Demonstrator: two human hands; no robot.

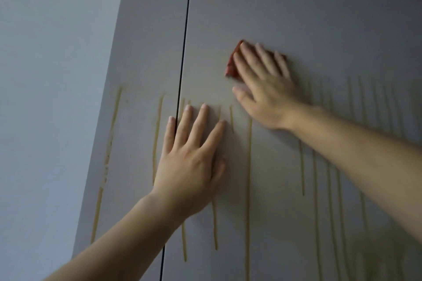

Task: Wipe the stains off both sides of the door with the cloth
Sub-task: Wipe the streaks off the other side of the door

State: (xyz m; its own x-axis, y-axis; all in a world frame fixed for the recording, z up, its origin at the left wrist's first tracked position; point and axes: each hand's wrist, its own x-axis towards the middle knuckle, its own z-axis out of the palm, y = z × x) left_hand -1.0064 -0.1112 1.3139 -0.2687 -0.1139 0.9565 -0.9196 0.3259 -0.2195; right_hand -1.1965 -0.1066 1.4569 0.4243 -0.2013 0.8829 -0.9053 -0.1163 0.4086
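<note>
Grey door: matt and flat, filling most of the view; wider panel on the right, narrower panel on the left.
Dark gap: thin vertical line between the two panels, from the top edge down to the bottom of the view.
Yellow stains: long thin drip streaks running downward across the lower half of both panels; fainter, closer-set streaks at the far right.
Red cloth: folded, pressed flat against the right panel above the streaks, mostly covered by the right hand; left edge and upper corners showing.
Right hand: palm toward the door, on the cloth, blurred; forearm entering from the lower right.
Right fingers: straight, slightly spread, lying over the cloth; thumb held out to the left, off the cloth.
Left hand: flat on the right panel, below and left of the cloth, apart from it, holding nothing; laid over several streaks.
Left fingers: straight and spread, pointing up; little finger lying across the dark gap.
Pale wall: bluish grey, left of the door.
</note>
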